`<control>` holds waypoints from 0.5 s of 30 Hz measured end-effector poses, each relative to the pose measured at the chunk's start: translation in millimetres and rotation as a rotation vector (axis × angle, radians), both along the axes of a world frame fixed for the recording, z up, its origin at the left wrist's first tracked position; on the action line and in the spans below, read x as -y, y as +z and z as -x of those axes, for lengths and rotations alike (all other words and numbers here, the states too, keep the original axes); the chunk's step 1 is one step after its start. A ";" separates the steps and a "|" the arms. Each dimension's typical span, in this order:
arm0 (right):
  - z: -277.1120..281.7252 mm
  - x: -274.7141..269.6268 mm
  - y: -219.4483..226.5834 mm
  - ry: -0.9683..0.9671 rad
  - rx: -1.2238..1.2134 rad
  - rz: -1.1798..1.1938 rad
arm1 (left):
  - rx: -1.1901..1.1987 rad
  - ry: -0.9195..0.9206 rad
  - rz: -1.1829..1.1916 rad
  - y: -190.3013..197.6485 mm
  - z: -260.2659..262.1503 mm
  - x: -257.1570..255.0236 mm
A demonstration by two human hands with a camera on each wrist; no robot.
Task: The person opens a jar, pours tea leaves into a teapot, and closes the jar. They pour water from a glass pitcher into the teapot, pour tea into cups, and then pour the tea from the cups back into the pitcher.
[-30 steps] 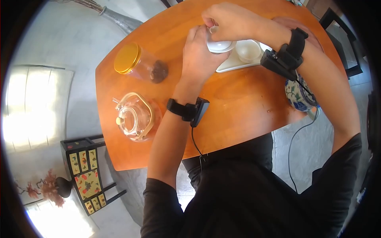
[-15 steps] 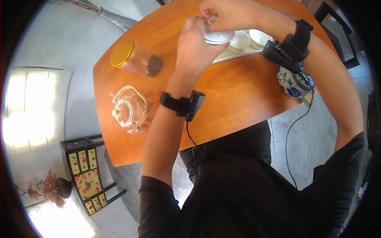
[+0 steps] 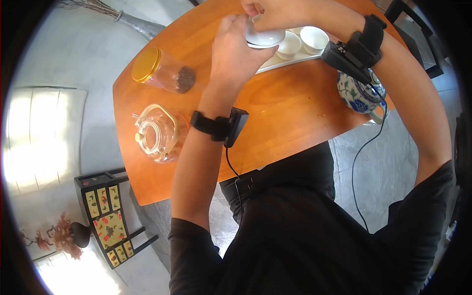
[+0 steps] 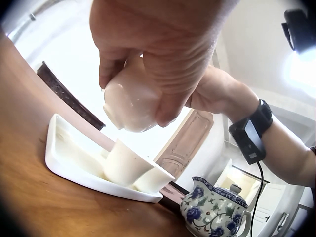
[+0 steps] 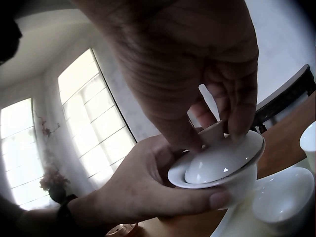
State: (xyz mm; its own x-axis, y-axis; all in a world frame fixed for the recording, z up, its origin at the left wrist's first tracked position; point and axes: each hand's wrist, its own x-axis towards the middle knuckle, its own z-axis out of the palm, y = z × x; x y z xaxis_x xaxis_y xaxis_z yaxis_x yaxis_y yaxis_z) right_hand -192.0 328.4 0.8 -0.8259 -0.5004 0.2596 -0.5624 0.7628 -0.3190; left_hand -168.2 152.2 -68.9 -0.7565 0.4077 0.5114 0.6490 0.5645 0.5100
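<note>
A white gaiwan (image 3: 265, 38) is held up beside a white tray (image 3: 278, 66). My left hand (image 3: 233, 54) grips its bowl (image 5: 242, 185) near the rim, with the thumb along the near side. From above, my right hand (image 3: 282, 14) pinches the knob of the lid (image 5: 224, 164), which sits inside the flared rim. In the left wrist view the bowl (image 4: 131, 98) hangs tilted over the tray, its foot toward the left. White cups (image 3: 288, 45) stand on the tray just right of the bowl.
A clear jar with a gold lid (image 3: 146, 65) holds dark contents and stands on the left. Nearer is a glass kettle (image 3: 153, 135). A blue floral teapot (image 3: 356, 93) stands under the right forearm, by the table's front edge. Cables (image 3: 361, 147) trail from both wrist cameras.
The head view has shifted, so the table things and both hands appear farther up and left. Both hands keep their hold on the gaiwan and its lid; more of the cups shows.
</note>
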 end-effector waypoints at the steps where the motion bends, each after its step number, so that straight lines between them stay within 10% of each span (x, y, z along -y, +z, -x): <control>1: 1.0 -0.3 -0.3 0.000 0.001 0.000 | 0.001 0.000 0.000 0.0 -0.1 -0.3; 15: 1.1 -6.7 -4.3 0.009 -0.013 0.030 | 0.008 0.007 0.033 -1.2 -1.4 -9.1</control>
State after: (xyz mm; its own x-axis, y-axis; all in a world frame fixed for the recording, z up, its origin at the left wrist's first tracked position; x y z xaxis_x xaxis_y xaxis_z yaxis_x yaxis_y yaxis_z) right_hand -193.0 335.1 -3.5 -0.8178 -0.4998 0.2854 -0.5737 0.7477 -0.3345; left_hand -166.9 161.3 -70.1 -0.7634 0.4192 0.4914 0.6410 0.5855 0.4963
